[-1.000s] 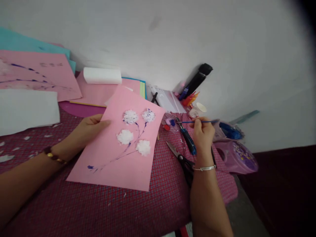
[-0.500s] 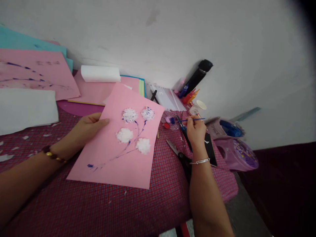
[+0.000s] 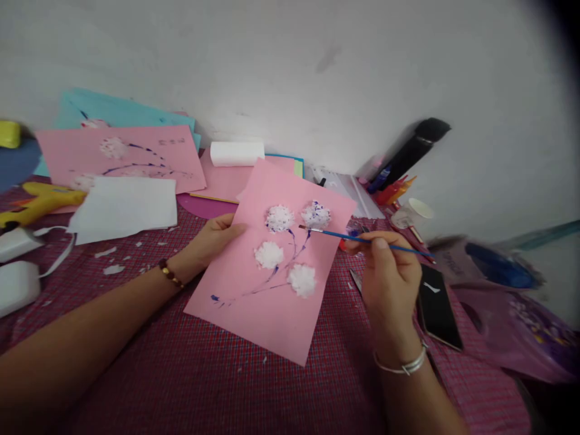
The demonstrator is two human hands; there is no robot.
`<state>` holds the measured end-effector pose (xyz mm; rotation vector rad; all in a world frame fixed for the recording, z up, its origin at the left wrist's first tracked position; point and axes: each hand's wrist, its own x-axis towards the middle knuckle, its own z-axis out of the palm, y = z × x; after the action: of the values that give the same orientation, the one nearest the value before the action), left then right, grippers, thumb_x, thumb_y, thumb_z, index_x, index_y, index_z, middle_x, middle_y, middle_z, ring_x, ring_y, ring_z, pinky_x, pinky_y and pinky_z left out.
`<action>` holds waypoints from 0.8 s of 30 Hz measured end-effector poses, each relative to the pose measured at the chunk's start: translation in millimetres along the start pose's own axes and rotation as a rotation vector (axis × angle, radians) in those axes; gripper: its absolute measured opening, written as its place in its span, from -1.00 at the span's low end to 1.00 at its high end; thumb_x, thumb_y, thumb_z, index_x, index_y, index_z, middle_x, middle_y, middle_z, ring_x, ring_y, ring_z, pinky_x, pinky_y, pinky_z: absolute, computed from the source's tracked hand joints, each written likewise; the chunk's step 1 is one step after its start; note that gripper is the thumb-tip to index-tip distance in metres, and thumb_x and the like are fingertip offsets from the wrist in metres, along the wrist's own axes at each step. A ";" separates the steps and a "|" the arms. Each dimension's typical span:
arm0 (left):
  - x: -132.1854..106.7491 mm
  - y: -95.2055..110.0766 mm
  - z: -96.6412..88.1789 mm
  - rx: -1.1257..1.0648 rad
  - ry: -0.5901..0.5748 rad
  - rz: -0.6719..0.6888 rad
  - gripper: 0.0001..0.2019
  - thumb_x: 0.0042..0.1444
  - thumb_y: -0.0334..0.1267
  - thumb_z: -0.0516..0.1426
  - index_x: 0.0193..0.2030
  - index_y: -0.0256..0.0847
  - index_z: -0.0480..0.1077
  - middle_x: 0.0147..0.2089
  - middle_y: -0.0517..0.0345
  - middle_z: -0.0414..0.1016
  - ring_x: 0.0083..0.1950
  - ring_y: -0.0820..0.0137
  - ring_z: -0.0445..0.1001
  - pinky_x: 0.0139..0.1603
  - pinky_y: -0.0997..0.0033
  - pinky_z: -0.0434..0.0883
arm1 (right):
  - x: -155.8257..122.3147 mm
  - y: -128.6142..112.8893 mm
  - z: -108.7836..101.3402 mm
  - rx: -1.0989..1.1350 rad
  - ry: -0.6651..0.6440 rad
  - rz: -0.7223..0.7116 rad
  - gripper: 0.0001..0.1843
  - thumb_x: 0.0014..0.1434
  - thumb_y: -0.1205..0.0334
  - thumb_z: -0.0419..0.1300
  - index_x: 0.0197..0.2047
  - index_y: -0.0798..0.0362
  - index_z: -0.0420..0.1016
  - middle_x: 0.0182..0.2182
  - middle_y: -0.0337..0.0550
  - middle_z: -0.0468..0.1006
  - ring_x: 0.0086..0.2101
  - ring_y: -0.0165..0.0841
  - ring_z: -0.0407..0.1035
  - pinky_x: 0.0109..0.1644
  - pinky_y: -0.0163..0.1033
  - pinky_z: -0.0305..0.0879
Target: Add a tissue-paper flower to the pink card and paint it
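My left hand (image 3: 216, 240) pinches the left edge of a pink sheet of paper (image 3: 281, 329), thumb on top. Several white textured paper flowers (image 3: 302, 280) sit on the sheet, joined by painted dark-blue stems; the upper two carry blue specks. Between the fingers of my right hand (image 3: 390, 275) is a thin blue paintbrush (image 3: 338, 235). Its tip lies over the sheet between the two upper flowers; whether it touches the paper I cannot tell. Behind my right hand, the paint palette is mostly hidden.
A yellow glue gun (image 3: 43, 200) and white paper (image 3: 129, 208) lie at left, before another pink flower picture (image 3: 181, 160). A paper roll (image 3: 237, 153) stands behind. At right are a phone (image 3: 437, 305), a paper cup (image 3: 412, 215), paint tubes (image 3: 396, 191) and a black bottle (image 3: 413, 154).
My right hand has brought the brush from the paint palette leftward over the pink sheet. My left hand still holds the sheet. The view has turned left, showing the glue gun.
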<state>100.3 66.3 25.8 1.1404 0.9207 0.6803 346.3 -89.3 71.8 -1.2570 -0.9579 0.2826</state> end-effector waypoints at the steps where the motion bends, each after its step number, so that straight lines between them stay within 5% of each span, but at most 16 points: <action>1: 0.8 -0.9 -0.7 0.000 -0.005 0.005 -0.67 0.00 -0.11 0.31 -0.12 -0.21 0.51 -0.28 0.10 0.63 -0.47 0.45 0.50 -0.47 0.49 0.45 | -3.7 0.1 3.4 -0.038 -0.004 -0.017 -0.84 0.29 0.18 0.15 -0.28 -0.03 0.54 -0.44 -0.21 0.58 -0.39 -0.31 0.52 -0.22 -0.12 0.46; 24: 1.4 -2.6 -1.0 -0.004 0.001 -0.002 -0.68 -0.02 -0.12 0.33 -0.14 -0.20 0.52 -0.32 0.14 0.61 -0.48 0.45 0.50 -0.49 0.50 0.43 | -7.0 13.7 16.3 -0.063 -0.052 -0.028 -0.83 0.32 0.13 0.16 -0.24 -0.02 0.52 -0.41 -0.22 0.62 -0.40 -0.33 0.53 -0.28 -0.17 0.47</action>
<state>100.1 67.2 22.9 1.1354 0.9213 0.6812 334.3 -78.4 56.4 -1.2984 -1.0347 0.2663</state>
